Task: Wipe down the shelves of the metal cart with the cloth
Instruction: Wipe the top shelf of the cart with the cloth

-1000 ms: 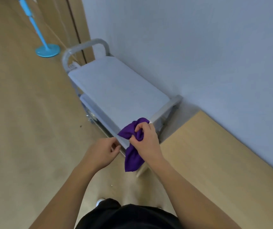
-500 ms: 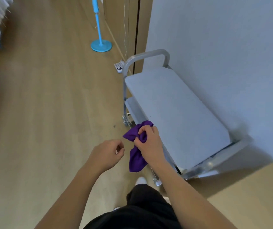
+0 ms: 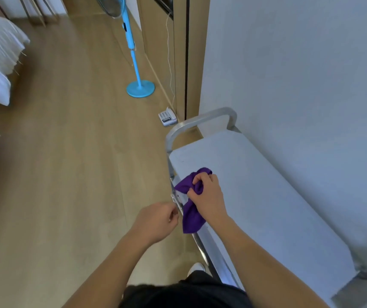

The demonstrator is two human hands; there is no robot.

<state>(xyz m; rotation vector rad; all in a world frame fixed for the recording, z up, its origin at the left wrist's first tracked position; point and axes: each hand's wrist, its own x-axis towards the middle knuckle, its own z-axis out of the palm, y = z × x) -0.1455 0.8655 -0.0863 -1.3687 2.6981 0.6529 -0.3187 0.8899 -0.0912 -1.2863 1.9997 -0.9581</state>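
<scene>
Purple soft cloth [image 3: 191, 210] is bunched in the right hand [image 3: 208, 197], whose fingers are curled tight around its upper part while a loose tail hangs down below the fist, over the near-left edge of the grey metal cart [image 3: 255, 196]. That hand is held above the cart's flat top shelf; whether the cloth touches the surface cannot be told. The left hand [image 3: 157, 221] sits just to the left of the right one, loosely curled with fingertips drawn together, holding nothing, over the light wooden floor [image 3: 67, 152]. Ahead of the right hand the cart's curved tubular handle [image 3: 200, 121] rises at the far end, beside the pale wall [image 3: 300, 74]. Farther ahead of the left hand stands a bright blue pedestal fan [image 3: 137, 70], with a small white telephone [image 3: 167, 117] on the floor near it.
</scene>
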